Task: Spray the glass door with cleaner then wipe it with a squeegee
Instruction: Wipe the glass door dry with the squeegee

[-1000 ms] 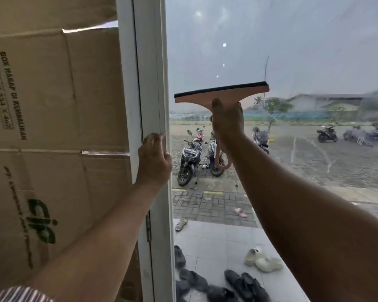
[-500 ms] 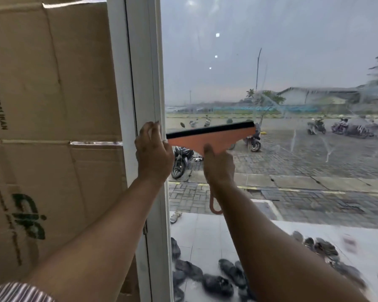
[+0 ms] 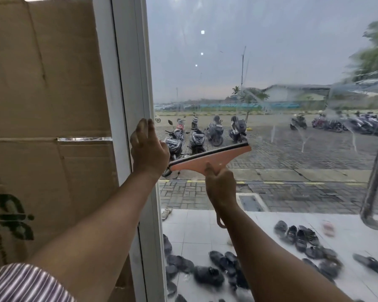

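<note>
Striped sleeve (image 3: pixel 20 284), lower left. The left grip (image 3: pixel 148 149), fingers extended and released, rests on the white door frame (image 3: pixel 129 83) beside a cardboard box (image 3: pixel 42 83). The right grip (image 3: pixel 219 184) is clenched round the handle of the pink squeegee (image 3: pixel 210 159), whose black blade, tilted up to the right, meets the glass door (image 3: pixel 271 62) just beside the left grip. Wet streaks (image 3: pixel 303 138) mark the pane at right. Beyond: shoes (image 3: pixel 207 274) on tiles, parked motorcycles (image 3: pixel 196 137).

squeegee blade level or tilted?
Tilted: the squeegee slopes, right end higher than the left end beside the left hand. The right hand grips its handle.
</note>
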